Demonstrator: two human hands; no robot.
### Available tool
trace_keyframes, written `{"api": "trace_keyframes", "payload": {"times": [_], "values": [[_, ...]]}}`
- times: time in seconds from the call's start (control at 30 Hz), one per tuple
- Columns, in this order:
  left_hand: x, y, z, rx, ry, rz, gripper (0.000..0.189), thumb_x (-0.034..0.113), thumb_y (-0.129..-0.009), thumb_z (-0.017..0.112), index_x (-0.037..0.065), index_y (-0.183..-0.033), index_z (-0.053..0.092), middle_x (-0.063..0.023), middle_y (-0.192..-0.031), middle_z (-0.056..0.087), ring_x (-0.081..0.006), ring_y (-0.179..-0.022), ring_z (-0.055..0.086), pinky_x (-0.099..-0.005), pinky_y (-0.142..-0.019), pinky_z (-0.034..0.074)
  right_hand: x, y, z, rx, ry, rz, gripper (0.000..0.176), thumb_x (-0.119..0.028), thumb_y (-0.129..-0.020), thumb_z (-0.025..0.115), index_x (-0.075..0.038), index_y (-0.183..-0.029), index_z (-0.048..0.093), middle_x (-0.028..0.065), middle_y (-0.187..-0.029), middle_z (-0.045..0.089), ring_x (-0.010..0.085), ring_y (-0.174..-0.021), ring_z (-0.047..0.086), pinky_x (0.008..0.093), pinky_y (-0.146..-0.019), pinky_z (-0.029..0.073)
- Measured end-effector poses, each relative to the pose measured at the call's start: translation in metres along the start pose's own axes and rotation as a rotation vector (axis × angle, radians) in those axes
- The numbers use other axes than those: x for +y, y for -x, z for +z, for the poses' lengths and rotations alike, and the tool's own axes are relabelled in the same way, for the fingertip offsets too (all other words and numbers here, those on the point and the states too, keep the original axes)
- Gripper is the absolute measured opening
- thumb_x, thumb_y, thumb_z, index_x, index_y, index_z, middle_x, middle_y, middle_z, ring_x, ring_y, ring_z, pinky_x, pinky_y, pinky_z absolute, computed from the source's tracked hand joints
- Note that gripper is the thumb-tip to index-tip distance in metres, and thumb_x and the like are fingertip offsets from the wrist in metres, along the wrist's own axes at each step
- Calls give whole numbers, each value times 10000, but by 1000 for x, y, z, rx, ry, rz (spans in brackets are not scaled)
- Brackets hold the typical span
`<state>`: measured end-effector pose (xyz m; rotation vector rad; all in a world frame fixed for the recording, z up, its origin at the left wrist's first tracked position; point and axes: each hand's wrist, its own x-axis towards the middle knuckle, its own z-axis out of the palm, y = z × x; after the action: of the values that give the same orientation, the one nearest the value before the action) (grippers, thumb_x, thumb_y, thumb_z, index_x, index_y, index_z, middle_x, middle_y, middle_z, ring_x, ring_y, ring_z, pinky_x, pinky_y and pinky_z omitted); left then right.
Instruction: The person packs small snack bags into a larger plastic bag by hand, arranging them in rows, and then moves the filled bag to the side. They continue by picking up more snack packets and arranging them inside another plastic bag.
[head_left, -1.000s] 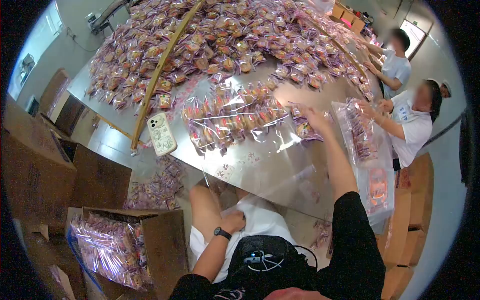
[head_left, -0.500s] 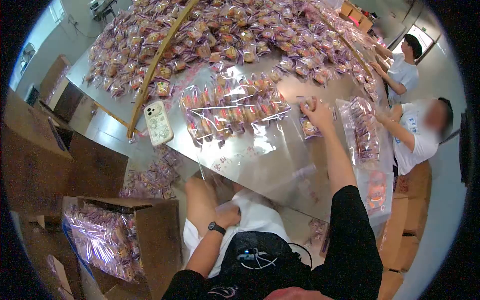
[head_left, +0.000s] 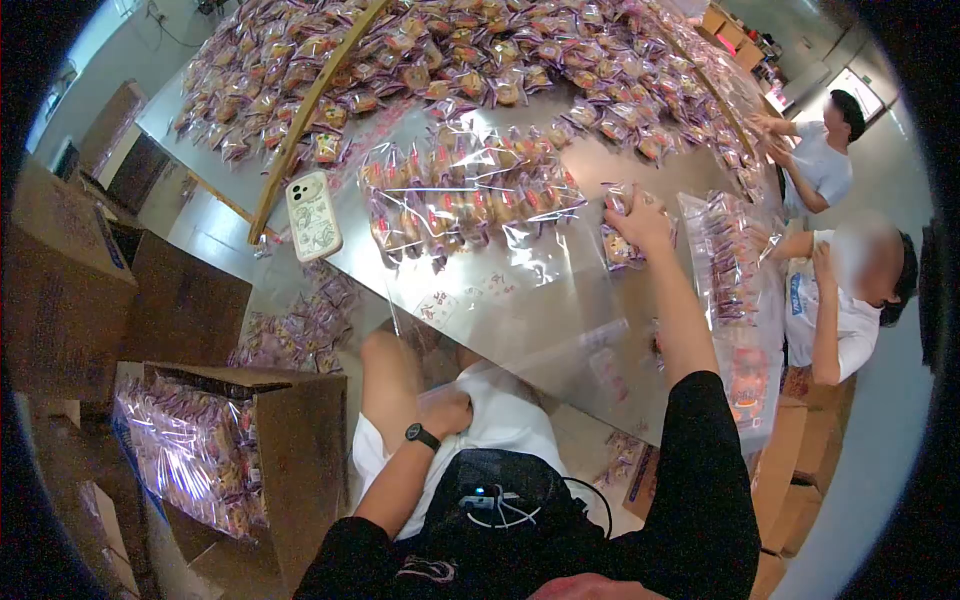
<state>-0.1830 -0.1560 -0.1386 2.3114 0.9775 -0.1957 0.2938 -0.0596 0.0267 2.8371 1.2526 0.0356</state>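
Note:
A large clear plastic bag [head_left: 470, 205] holds rows of small wrapped snacks on the metal table [head_left: 450, 305]. Its loose end stretches toward my lap, where my left hand [head_left: 447, 412] is closed on the film; the fingers are partly hidden. To the right of the filled rows, my right hand [head_left: 643, 222] grips wrapped snacks [head_left: 620, 197], thumb and fingers around them. Another wrapped snack [head_left: 624, 248] lies just below that hand. Farther right is a second filled clear bag [head_left: 727, 262].
Loose wrapped snacks [head_left: 450, 55] are heaped behind a wooden strip [head_left: 310, 115]. A phone [head_left: 314, 216] lies near the table's left edge. An open carton [head_left: 300, 470] with bagged snacks stands at lower left. Two people in white shirts [head_left: 815, 300] are at right.
The view has shifted slightly. My right hand has closed around the snacks near where it was reaching. The nearer person at right has raised a hand toward the face. My left hand stays at my lap.

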Motion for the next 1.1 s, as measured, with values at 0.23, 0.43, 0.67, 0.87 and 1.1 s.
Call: {"api": "trace_keyframes", "payload": {"times": [0.23,0.43,0.67,0.87,1.1], "values": [[-5,0,17,63,17,25,298,262,-815,551,52,-782,759,-208,-857,724,-399,-804,714,-511,-726,559,3,-5,8,-22,-32,-12,1072,-718,-797,614,-199,-1637,197,485,-1390,384,585,-1274,499,521,-1033,486],[12,6,-21,-43,26,14,282,246,-732,583,45,-803,767,-198,-881,736,-406,-817,705,-519,-739,555,-6,1,3,12,24,38,1060,-764,-813,586,-199,-1631,217,488,-1381,380,581,-1217,541,520,-1017,496],[25,5,-42,-318,44,-53,368,223,-867,511,-4,-1039,745,-241,-1167,696,-405,-1097,675,-484,-951,533,1,2,9,105,-49,-69,905,-693,-908,546,-171,-1598,283,448,-1347,436,558,-1121,608,543,-956,518],[23,6,-43,-281,46,-59,362,214,-863,512,-13,-1012,751,-258,-1136,701,-412,-1070,684,-490,-947,534,7,16,10,197,-165,-19,778,-646,-977,466,-199,-1592,301,419,-1375,430,537,-1166,580,563,-930,518],[17,7,-32,-194,47,-19,348,205,-855,513,-16,-978,751,-262,-1070,713,-407,-1005,704,-507,-890,552,17,32,3,428,-371,-47,629,-510,-1042,451,-43,-1462,407,369,-1263,479,539,-1129,565,547,-950,468]]}}
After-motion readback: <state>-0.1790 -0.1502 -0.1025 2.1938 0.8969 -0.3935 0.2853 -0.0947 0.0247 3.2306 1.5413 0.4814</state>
